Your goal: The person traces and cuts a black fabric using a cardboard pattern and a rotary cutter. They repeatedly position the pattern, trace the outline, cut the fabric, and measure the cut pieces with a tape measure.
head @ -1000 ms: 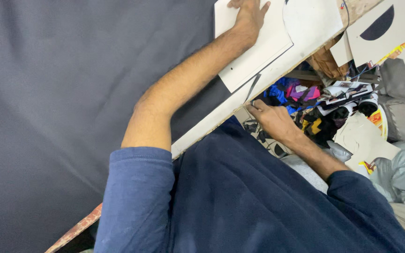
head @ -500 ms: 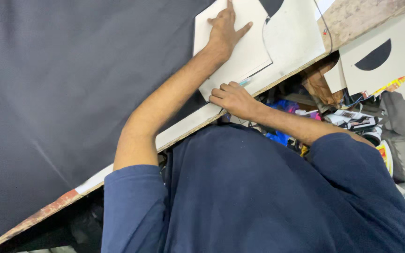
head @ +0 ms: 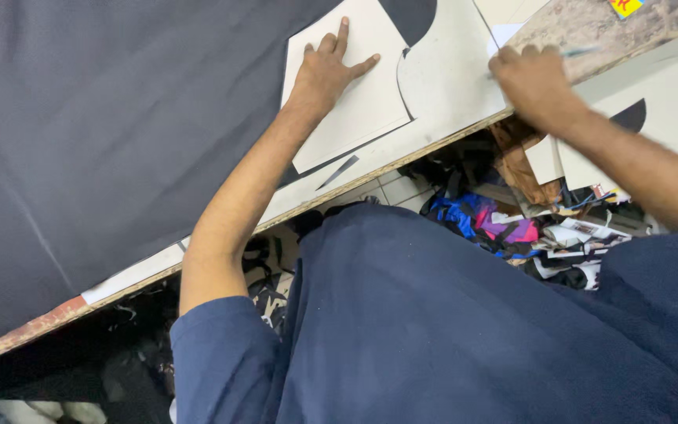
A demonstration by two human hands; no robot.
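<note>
My left hand (head: 326, 69) lies flat with fingers spread on a white card pattern piece (head: 362, 106), which rests on dark grey fabric (head: 119, 133) spread over the table. My right hand (head: 534, 82) is at the table's edge to the right, its fingers closed around a thin pale stick-like tool (head: 578, 53), blurred by motion. A second white curved pattern piece (head: 449, 74) lies between the two hands.
The table's worn wooden edge (head: 33, 326) runs diagonally from lower left to upper right. Below it, a heap of coloured fabric scraps (head: 504, 228) and paper lies on the floor. More white card pieces (head: 661, 86) stand at the right.
My right hand rose from the scrap pile below the table, passed the card's lower edge, and now sits farther right at the table's edge. My left hand stays pressed on the card.
</note>
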